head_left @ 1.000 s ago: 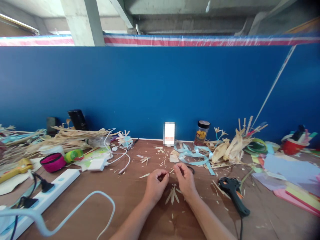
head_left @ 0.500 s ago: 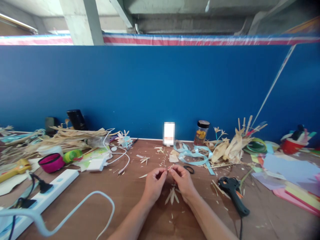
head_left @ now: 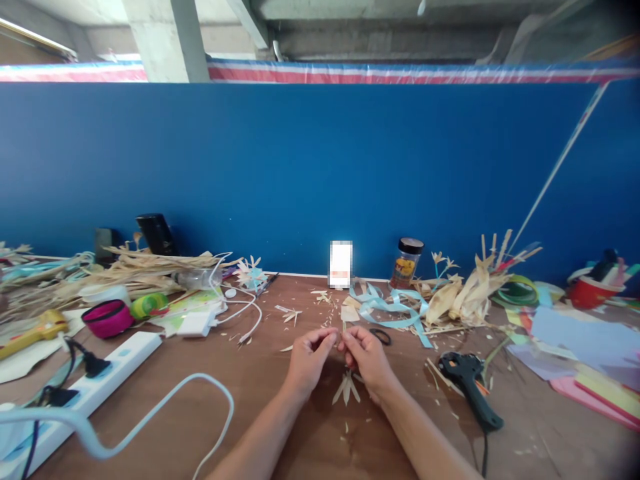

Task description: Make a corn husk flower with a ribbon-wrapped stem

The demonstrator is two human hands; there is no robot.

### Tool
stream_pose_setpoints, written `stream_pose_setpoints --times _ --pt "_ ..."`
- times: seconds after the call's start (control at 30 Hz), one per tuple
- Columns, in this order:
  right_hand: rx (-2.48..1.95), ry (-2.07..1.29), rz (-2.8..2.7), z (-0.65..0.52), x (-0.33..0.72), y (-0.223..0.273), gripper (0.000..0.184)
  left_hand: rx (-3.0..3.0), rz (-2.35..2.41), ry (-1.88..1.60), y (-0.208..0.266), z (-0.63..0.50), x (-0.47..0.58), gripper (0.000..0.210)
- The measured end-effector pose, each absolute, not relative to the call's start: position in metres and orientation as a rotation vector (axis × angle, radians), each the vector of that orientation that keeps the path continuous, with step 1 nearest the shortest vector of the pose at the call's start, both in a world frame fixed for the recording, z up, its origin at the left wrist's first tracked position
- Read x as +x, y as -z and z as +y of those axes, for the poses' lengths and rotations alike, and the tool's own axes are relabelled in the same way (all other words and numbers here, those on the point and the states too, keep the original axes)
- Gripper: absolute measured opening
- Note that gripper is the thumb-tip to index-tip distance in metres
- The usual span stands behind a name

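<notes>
My left hand and my right hand meet above the middle of the brown table, fingertips almost touching. A thin pale strip, which looks like corn husk, stands up from the pinched thumb and fingers of my right hand. My left thumb and fingers are closed too; what they hold, if anything, is too small to make out. On the table just below and between the wrists lies a small fan of pale pointed husk pieces. A black loop like a scissors handle sits just beyond my right hand.
A black glue gun lies to the right, near coloured paper. Light blue ribbon, a lidded jar and dried husks are behind. On the left are a white power strip, cables and a pink band.
My fingertips have parted slightly and the right hand has turned, so the thin strip now points upward from it. The view has shifted slightly.
</notes>
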State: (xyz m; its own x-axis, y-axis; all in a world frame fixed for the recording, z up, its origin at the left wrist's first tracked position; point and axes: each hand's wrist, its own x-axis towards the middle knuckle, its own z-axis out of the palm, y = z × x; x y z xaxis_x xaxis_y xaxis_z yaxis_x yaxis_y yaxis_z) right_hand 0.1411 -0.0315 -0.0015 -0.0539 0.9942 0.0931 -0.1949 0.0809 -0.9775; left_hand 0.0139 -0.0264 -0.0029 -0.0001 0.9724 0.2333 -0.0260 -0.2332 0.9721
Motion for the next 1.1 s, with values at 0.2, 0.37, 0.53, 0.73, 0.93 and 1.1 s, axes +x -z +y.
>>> stream_pose_setpoints --times 0.2,0.37,0.53,0.73,0.93,1.1 --pt "-0.974 -1.266 -1.213 -0.0321 0.1388 0.0049 0.023 1.453 1.084 -1.376 0.0023 -0.0269 0.0138 0.023" --pt "-1.006 -1.253 -1.223 -0.0314 0.1401 0.0049 0.026 1.500 1.090 -1.381 -0.0003 -0.0283 0.0132 0.023" --pt "-1.082 -1.165 -1.306 -0.0332 0.1412 0.0026 0.025 1.471 1.043 -1.320 -0.0012 -0.0291 0.0138 0.023" --pt "-1.180 -1.016 -1.397 -0.0351 0.1427 -0.0024 0.021 1.532 1.051 -1.253 -0.0033 -0.0286 0.0122 0.019" --pt "-1.160 -0.991 -1.431 -0.0348 0.1444 -0.0021 0.018 1.390 0.941 -1.216 -0.0017 -0.0270 0.0108 0.018" --pt "-1.119 -1.004 -1.423 -0.0346 0.1440 0.0000 0.018 1.144 0.864 -1.195 0.0025 -0.0262 0.0132 0.018"
